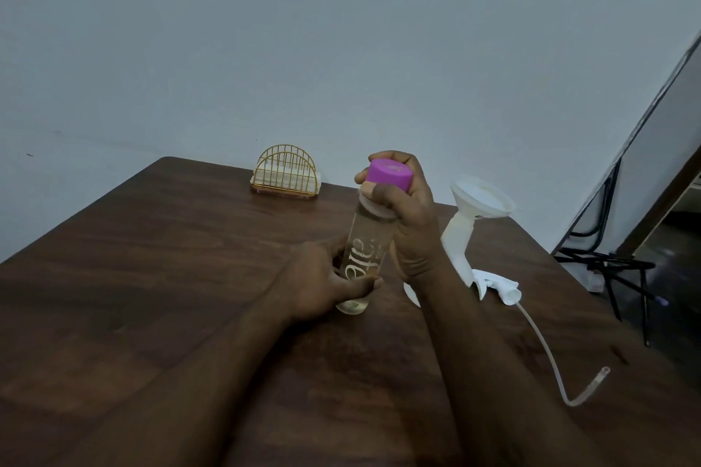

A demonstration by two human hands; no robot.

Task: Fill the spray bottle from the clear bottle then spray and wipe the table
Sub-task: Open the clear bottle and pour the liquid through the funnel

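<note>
Cap (390,173): vivid purple, plain, in the right hand (411,224).
Clear bottle (362,262): I see it as see-through with a faint yellow tint and white lettering, in the left hand (318,284).
Funnel (481,195): plain white, just right of the right hand.
Spray bottle (457,239): white, right of the right hand.
Tube (546,349): pale and translucent on my feed, right of the right forearm.
Napkin holder (285,172): gold wire in an arched grid, white napkins inside, beyond the left hand.
Table (151,277): I read dark brown with streaky wood grain, under both hands.
</note>
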